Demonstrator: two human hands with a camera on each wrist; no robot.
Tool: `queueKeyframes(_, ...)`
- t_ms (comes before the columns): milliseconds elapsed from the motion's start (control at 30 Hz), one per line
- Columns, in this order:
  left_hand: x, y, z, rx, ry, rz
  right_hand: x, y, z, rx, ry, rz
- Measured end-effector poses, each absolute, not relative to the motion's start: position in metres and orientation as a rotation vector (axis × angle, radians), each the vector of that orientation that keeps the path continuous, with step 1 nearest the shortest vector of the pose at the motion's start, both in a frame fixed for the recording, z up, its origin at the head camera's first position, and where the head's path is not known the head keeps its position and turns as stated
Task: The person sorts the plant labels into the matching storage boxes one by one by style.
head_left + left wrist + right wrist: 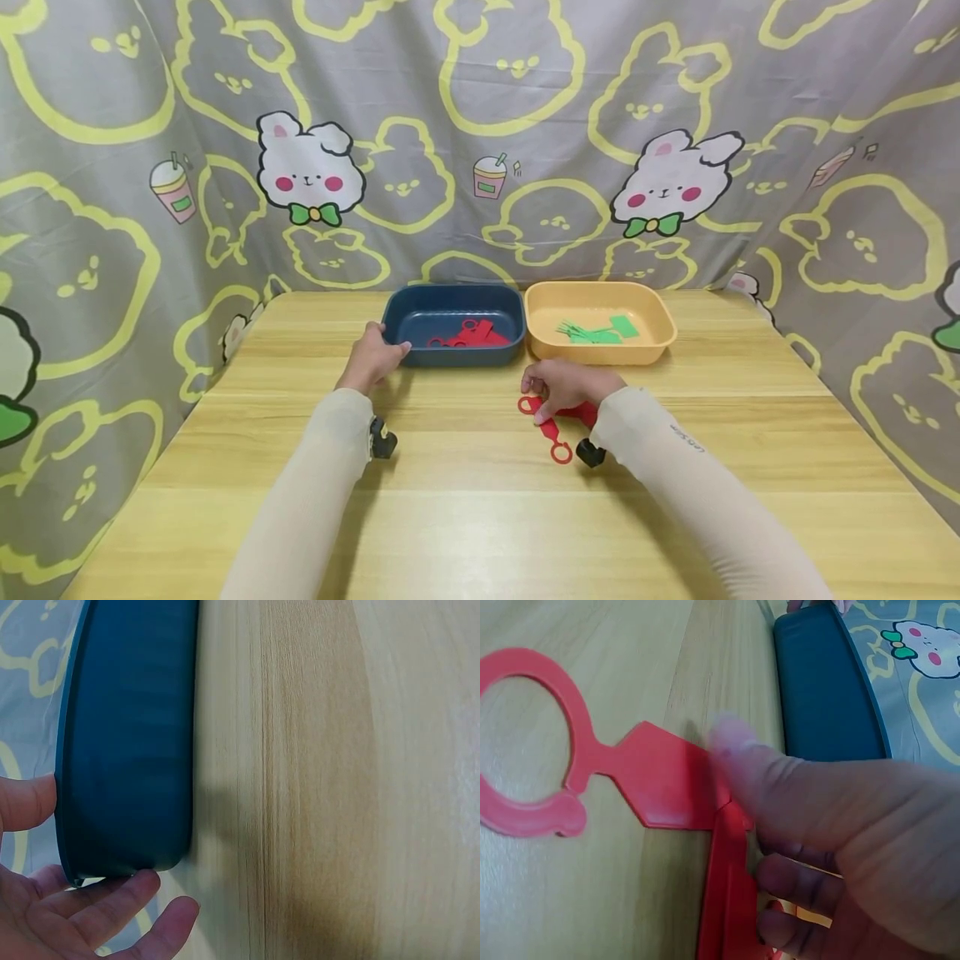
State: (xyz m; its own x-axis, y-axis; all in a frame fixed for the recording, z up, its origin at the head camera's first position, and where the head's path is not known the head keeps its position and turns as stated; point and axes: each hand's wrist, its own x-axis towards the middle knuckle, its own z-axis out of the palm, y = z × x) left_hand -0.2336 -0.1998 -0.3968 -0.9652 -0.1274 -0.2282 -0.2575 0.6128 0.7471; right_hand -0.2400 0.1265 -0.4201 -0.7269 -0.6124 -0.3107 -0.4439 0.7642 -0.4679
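Observation:
My left hand (372, 358) holds the left end of a dark blue plastic bin (465, 358). In the left wrist view the thumb (26, 802) touches its rim while the fingers (112, 907) bend about the end wall. Several red plastic tags (480, 335) with rings lie inside this bin. In front of the bins, my right hand (566, 387) pinches red plastic tags (667, 780) between thumb and fingers. One held tag ends in a hooked ring (581, 742). The palm partly hides the other red pieces.
A yellow bin (660, 350) stands against the blue one on its right, with several green tags (596, 335) inside. Both rest near the back edge of the wooden table (487, 517). A patterned grey curtain (420, 100) hangs behind and at both sides.

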Motion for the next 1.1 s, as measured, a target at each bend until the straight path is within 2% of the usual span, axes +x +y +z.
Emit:
queueKeyframes(633, -0.241, -0.198, -0.394, -0.321, 2.694, 1.270, -0.244, 0.132, -0.410, -0.869, 2.506, -0.531)
queueKeyframes(1100, -0.237, -0.198, -0.398, -0.328, 2.699, 1.254, -0.241, 0.131, -0.403, -0.945, 2.578, -0.868)
